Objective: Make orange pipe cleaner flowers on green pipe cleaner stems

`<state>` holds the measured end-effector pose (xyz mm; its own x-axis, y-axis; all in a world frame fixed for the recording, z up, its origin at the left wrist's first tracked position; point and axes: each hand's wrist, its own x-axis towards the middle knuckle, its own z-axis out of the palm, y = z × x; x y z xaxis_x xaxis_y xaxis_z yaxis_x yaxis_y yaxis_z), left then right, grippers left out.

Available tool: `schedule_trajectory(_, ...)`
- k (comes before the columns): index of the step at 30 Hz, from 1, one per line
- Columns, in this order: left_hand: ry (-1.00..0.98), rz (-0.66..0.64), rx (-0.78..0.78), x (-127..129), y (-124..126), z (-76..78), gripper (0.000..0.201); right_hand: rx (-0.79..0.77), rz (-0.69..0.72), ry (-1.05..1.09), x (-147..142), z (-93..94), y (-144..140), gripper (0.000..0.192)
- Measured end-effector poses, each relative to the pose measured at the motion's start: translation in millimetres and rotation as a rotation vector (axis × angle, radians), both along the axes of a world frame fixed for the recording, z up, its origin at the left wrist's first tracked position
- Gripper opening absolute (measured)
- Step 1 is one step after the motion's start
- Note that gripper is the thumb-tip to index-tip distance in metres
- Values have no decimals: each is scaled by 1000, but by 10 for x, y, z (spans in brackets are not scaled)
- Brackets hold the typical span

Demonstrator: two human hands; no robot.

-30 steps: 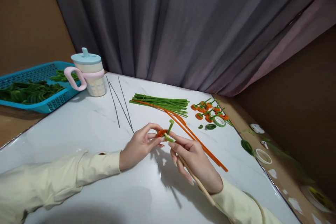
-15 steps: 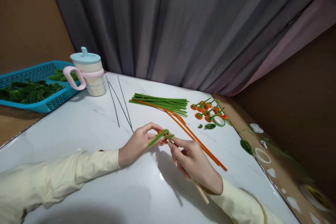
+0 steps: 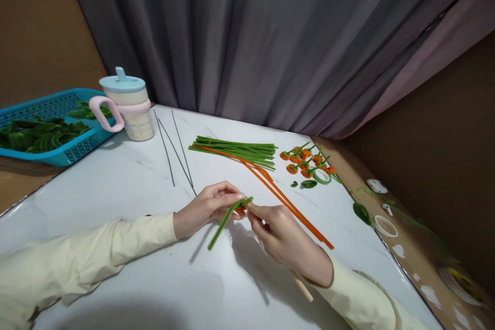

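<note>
Low over the white table, my left hand [image 3: 207, 210] pinches a small orange pipe-cleaner flower head [image 3: 240, 210], mostly covered by my fingers. A green pipe cleaner [image 3: 222, 228] crosses the flower, its long end slanting down to the left and a short end poking up at the right. My right hand [image 3: 290, 234] is closed round a thin wooden stick [image 3: 301, 287], whose lower end sticks out below the palm. Its thumb and forefinger meet right beside the flower; the stick's upper tip is hidden there.
Beyond my hands lie a bundle of green pipe cleaners [image 3: 240, 152], loose orange ones [image 3: 288, 203] and several orange flowers [image 3: 296, 157] beside green tape [image 3: 322, 176]. Thin wires [image 3: 164, 147], a lidded cup [image 3: 137, 113] and a blue basket [image 3: 58, 157] are leftward. White tape [image 3: 385, 227] lies right.
The green pipe cleaner's long end has swung down, away from my left fingers, and points more steeply toward me. Both hands stay close together at the flower. The view has shifted slightly.
</note>
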<state>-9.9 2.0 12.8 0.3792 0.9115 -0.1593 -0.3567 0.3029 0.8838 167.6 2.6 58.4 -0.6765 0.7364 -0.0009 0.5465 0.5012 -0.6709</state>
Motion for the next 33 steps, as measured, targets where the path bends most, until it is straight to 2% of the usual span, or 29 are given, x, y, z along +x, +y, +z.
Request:
schedule_trajectory(9,-35,-41,50,-12,-9,-7,17,-35,-41,-1,0,31,-11,24)
schedule_trajectory(13,-76,-18,15,-11,2,-17,23,-111,-75,34,10,45,7,24)
schedule_trajectory(17,-44,-10,-8,-20,25,-22,28,-159,-141,75,6,28,31,33)
schedule_trajectory(22,-61,15,-24,-12,31,-13,27,-9,-99,46,7,-25,80,33)
schedule_trajectory(27,-80,22,-64,-3,30,-6,22,182,-15,18,19,-90,112,26)
schedule_trajectory(33,-82,26,-47,2,29,1,20,225,10,40,-11,-120,79,18)
